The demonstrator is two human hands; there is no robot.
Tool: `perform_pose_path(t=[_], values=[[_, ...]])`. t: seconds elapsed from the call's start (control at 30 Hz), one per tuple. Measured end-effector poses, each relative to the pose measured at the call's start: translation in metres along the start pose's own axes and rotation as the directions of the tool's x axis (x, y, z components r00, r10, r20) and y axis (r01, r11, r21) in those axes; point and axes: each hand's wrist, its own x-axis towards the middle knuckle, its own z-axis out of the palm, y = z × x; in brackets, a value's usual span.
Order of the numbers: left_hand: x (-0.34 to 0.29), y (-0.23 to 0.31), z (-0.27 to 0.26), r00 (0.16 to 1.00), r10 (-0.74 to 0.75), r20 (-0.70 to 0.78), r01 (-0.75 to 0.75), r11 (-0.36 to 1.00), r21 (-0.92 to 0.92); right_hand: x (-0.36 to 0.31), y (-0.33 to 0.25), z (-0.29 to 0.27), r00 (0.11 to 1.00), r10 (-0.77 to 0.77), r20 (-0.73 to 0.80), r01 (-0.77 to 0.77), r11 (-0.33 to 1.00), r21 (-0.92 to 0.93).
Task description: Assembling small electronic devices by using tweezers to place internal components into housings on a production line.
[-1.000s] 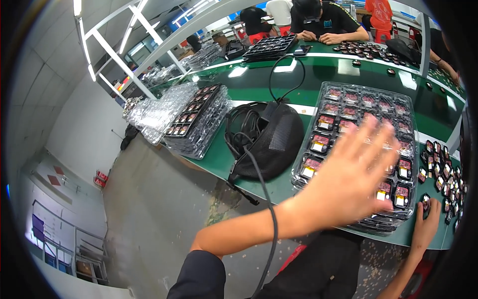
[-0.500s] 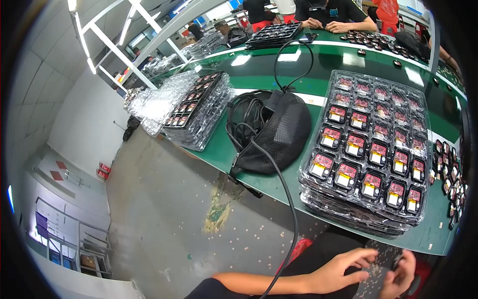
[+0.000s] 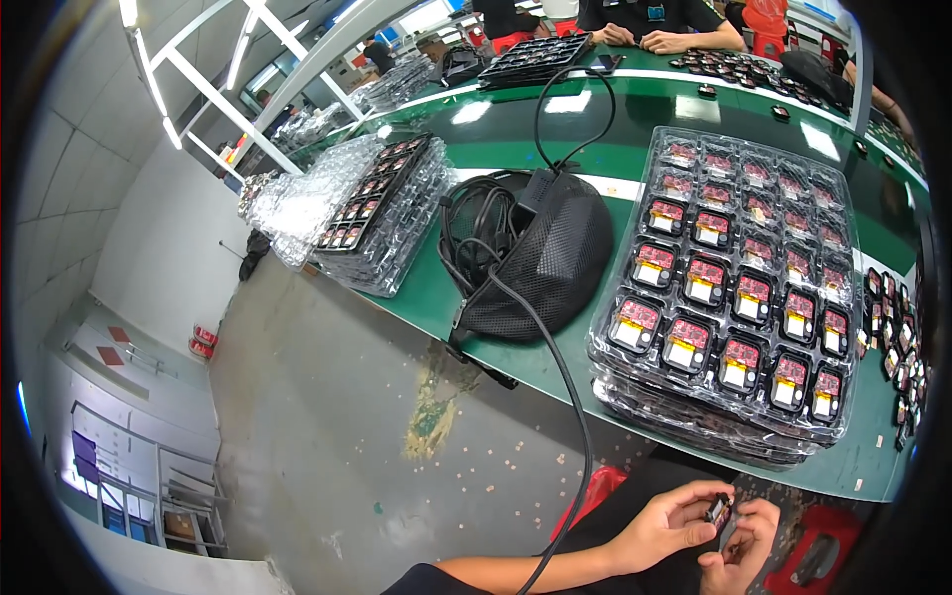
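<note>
Low at the right, over my lap, my left hand [image 3: 666, 526] pinches a small black-cased electronic module [image 3: 719, 510] between thumb and fingers. Facing it from the right, my right hand [image 3: 751, 543] has its fingers curled close to the module's lower edge. Whatever lies between the right thumb and fingers is too small to make out. Above both hands, at the table edge, a stack of clear plastic trays [image 3: 645, 389] stands; black-cased modules with red boards and white and yellow patches [image 3: 740, 363] fill the front pockets of its top tray.
Loose modules [image 3: 900, 347] lie right of the stack. A black mesh bag [image 3: 555, 268] with coiled cables sits left of it, its black cable [image 3: 575, 397] hanging past my left forearm. Another tray stack [image 3: 382, 243] stands farther left. Across the green table [image 3: 476, 139] a person's hands [image 3: 640, 38] rest.
My hands have come together. The left fingers, apart and holding nothing before, now pinch the module; a dark item was earlier at the right fingers. The view has shifted slightly.
</note>
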Motion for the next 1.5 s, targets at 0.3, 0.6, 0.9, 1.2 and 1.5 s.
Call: perform_pose_path(t=[0.3,0.6,0.9,1.2,1.5], values=[[-0.006,-0.004,-0.006,0.992,0.093,-0.085,-0.098,0.994,-0.056,0.022,-0.021,-0.001,0.998,0.038,0.046,-0.020,0.940,-0.341],[-0.009,0.026,-0.011,0.953,0.210,-0.219,-0.189,0.975,0.113,0.030,-0.009,0.013,0.998,0.032,0.062,-0.011,0.947,-0.322],[-0.003,0.021,-0.008,0.966,0.145,-0.216,-0.110,0.980,0.165,0.030,0.002,0.009,0.969,-0.248,0.015,0.221,0.835,-0.504],[-0.004,0.018,-0.007,0.965,0.139,-0.221,-0.106,0.982,0.156,0.025,0.004,0.011,0.997,-0.051,-0.050,0.034,0.954,-0.298],[-0.002,0.018,-0.005,0.967,0.130,-0.220,-0.093,0.981,0.171,0.025,0.002,0.003,0.991,0.131,-0.001,-0.131,0.986,-0.102]])
